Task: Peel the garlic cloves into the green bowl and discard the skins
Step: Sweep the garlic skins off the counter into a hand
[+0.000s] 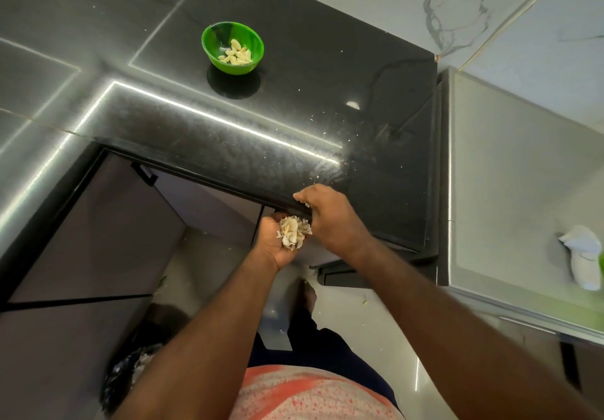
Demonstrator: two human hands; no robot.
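The left hand (pixel 273 246) is waiting palm-up just below the front edge of the black bench (pixel 327 99), its fingers (pixel 268 223) cupping round a heap of garlic skins (pixel 294 231). The right hand (pixel 331 220) is lying over that same edge, touching the heap, its fingers (pixel 304 195) bending down onto the bench lip. Its back is facing the camera, so I cannot tell whether those fingers are pinching anything. A few small flakes are lying on the bench just beyond them. The green bowl (pixel 214 60) is sitting on the bench well beyond both sets of fingers and to their left, holding peeled garlic cloves (pixel 236 54). A white cloth (pixel 581 256) is resting on a grey surface far to the right.
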